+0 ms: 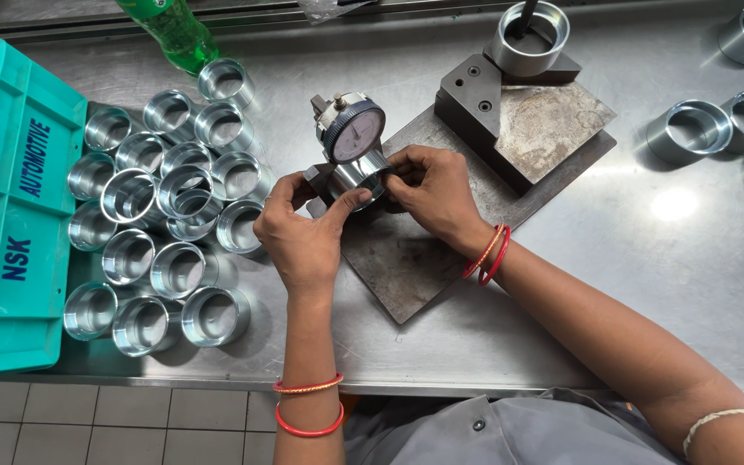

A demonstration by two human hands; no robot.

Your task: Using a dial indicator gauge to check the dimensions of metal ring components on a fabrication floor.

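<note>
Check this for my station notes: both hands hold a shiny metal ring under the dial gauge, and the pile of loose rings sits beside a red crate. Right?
Not quite: the crate is teal, not red, as the head view shows. The rest stands: the left hand and right hand hold a shiny metal ring under the dial gauge, and the loose rings sit beside the crate.

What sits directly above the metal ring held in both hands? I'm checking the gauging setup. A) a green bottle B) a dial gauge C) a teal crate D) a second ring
B: the round dial gauge stands right over the metal ring that the left hand and right hand pinch on the steel base plate.
</note>
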